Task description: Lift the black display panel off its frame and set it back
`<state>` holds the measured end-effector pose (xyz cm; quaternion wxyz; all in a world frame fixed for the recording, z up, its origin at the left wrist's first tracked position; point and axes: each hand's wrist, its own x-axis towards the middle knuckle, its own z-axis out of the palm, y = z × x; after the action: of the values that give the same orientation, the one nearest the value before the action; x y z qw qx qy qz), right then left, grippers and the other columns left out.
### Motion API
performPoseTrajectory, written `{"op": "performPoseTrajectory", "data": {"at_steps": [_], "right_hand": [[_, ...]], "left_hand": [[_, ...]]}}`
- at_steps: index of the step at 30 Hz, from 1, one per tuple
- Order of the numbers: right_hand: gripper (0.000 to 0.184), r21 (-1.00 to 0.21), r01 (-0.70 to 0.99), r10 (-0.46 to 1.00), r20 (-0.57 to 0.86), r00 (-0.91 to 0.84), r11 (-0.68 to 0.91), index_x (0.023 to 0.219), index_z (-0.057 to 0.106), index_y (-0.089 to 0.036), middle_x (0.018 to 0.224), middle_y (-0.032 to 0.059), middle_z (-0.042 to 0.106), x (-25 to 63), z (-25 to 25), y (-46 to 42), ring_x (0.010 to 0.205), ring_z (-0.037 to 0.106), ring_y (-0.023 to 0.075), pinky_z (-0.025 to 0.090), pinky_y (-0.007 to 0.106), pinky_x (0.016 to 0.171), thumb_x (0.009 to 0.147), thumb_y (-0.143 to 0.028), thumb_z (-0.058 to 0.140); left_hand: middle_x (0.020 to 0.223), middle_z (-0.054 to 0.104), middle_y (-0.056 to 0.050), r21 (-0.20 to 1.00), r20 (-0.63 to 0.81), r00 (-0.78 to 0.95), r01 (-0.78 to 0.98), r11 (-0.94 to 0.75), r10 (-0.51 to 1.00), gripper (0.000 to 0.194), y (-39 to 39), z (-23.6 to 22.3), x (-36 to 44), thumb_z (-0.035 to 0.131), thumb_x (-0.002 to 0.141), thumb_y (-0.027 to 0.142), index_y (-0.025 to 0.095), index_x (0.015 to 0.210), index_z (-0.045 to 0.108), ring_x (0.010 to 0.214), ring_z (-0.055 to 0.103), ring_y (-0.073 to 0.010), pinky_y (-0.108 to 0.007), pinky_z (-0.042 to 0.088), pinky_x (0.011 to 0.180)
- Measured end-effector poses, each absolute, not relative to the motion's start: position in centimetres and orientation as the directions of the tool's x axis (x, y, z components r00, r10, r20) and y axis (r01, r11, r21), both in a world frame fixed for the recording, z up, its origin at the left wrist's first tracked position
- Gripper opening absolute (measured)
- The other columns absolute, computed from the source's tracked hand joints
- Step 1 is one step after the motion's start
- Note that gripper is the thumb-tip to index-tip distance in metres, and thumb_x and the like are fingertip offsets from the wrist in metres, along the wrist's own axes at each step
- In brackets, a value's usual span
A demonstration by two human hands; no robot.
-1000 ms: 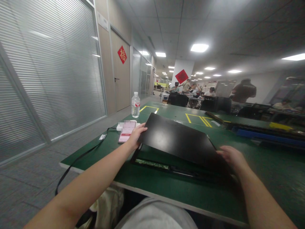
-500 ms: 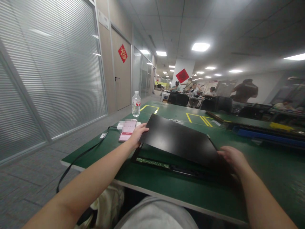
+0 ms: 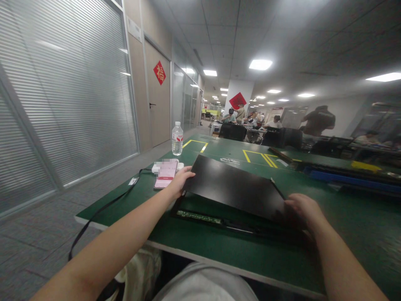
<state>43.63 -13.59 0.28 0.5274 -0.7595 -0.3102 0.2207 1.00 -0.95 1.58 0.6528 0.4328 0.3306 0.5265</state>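
Observation:
A thin, glossy black screen panel [image 3: 233, 184] is tilted above the green table, its far edge raised. My left hand [image 3: 182, 179] pinches its left edge, thumb on top. At the right end, my right hand [image 3: 302, 207] has its fingers closed on the panel's edge; the fingertips are partly hidden and dark. Below the panel's near edge lies a narrow green circuit board [image 3: 199, 216] in a dark frame strip [image 3: 241, 228]. The strip's right part fades into shadow beneath the panel.
A phone [image 3: 165, 175] and a white item lie left of the panel, near a black cable [image 3: 106, 205]. Behind them stands a water bottle [image 3: 177, 140]. Small white pieces [image 3: 230, 161] lie beyond the panel. Long dark strips and a blue piece [image 3: 341, 175] occupy the right. People sit farther back.
The panel's far edge has come down a little, showing more of the small white pieces behind it. Both hands keep their hold in nearly the same places.

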Motion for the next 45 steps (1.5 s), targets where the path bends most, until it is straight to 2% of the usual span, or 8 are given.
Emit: {"op": "performPoseTrajectory", "data": {"at_steps": [6,14,20,24,28,34,39,45], "right_hand": [[0.022,-0.922,0.277,0.716,0.0,0.698,-0.27,0.078,0.065,-0.019,0.071,0.0093,0.072,43.5,0.3,-13.4,0.062,0.057,0.0186,0.038,0.029,0.053,0.063,-0.035,0.061],[0.023,-0.839,0.42,0.705,0.063,0.706,-0.345,0.078,0.069,-0.02,0.076,0.0083,0.074,43.8,0.1,-13.4,0.068,0.061,0.021,0.04,0.031,0.059,0.064,-0.037,0.062],[0.019,-0.953,0.183,0.677,-0.03,0.735,-0.241,0.075,0.062,-0.019,0.073,0.011,0.074,43.4,0.3,-13.4,0.053,0.049,0.0148,0.033,0.026,0.046,0.061,-0.031,0.063],[0.02,-0.992,0.04,0.748,-0.063,0.661,-0.12,0.076,0.059,-0.019,0.083,0.0125,0.075,43.3,0.5,-13.3,0.055,0.05,0.0143,0.035,0.025,0.046,0.061,-0.032,0.064],[0.023,-0.957,0.238,0.663,0.072,0.745,-0.163,0.075,0.069,-0.016,0.087,0.0125,0.075,42.9,0.9,-13.5,0.058,0.051,0.0149,0.035,0.025,0.046,0.057,-0.031,0.066],[0.025,-0.866,0.397,0.648,0.117,0.753,-0.305,0.077,0.074,-0.018,0.091,0.0123,0.075,44.5,0.2,-13.3,0.077,0.064,0.0241,0.046,0.031,0.06,0.062,-0.033,0.061],[0.026,-0.712,0.51,0.715,0.017,0.699,-0.482,0.082,0.077,-0.022,0.093,0.0103,0.076,46.6,-1.6,-12.3,0.082,0.068,0.0269,0.05,0.034,0.069,0.063,-0.031,0.062],[0.032,-0.653,0.589,0.787,-0.017,0.617,-0.476,0.084,0.079,-0.022,0.094,0.0091,0.076,47.7,-2.4,-12.0,0.081,0.069,0.0256,0.052,0.032,0.071,0.057,-0.018,0.062]], "left_hand": [[0.072,0.07,-0.003,0.922,0.019,0.23,-0.38,0.072,0.973,0.042,-1.0,1.7,1.0,0.071,0.058,0.013,0.015,0.1,0.065,0.06,0.065,-0.0184,-0.026,0.049,0.054],[0.072,0.071,-0.003,0.927,0.028,0.238,-0.37,0.064,0.971,0.044,-0.7,1.3,0.9,0.072,0.058,0.015,0.014,0.101,0.066,0.063,0.067,-0.0192,-0.027,0.05,0.056],[0.075,0.072,-0.003,0.908,0.038,0.228,-0.415,0.062,0.973,0.044,-0.8,1.5,0.9,0.072,0.058,0.013,0.015,0.102,0.067,0.064,0.067,-0.0187,-0.026,0.05,0.057],[0.077,0.072,-0.004,0.909,0.035,0.245,-0.411,0.071,0.969,0.041,-1.1,1.6,1.1,0.072,0.058,0.012,0.014,0.099,0.068,0.063,0.066,-0.0181,-0.026,0.05,0.056],[0.075,0.071,-0.003,0.91,0.031,0.246,-0.408,0.074,0.969,0.04,-1.3,1.7,1.3,0.07,0.059,0.011,0.015,0.099,0.066,0.062,0.066,-0.0176,-0.026,0.05,0.056],[0.075,0.069,-0.002,0.921,0.01,0.254,-0.379,0.09,0.967,0.043,-1.5,1.8,1.4,0.072,0.063,0.015,0.016,0.104,0.062,0.061,0.065,-0.0174,-0.026,0.05,0.054],[0.083,0.069,-0.003,0.92,-0.004,0.313,-0.371,0.126,0.95,0.051,-2.0,2.0,1.3,0.073,0.068,0.02,0.02,0.117,0.058,0.063,0.065,-0.0177,-0.024,0.047,0.05],[0.088,0.071,-0.006,0.922,-0.037,0.337,-0.352,0.163,0.941,0.057,-1.8,1.8,1.3,0.073,0.07,0.019,0.019,0.124,0.056,0.066,0.067,-0.0196,-0.027,0.05,0.053]]}}
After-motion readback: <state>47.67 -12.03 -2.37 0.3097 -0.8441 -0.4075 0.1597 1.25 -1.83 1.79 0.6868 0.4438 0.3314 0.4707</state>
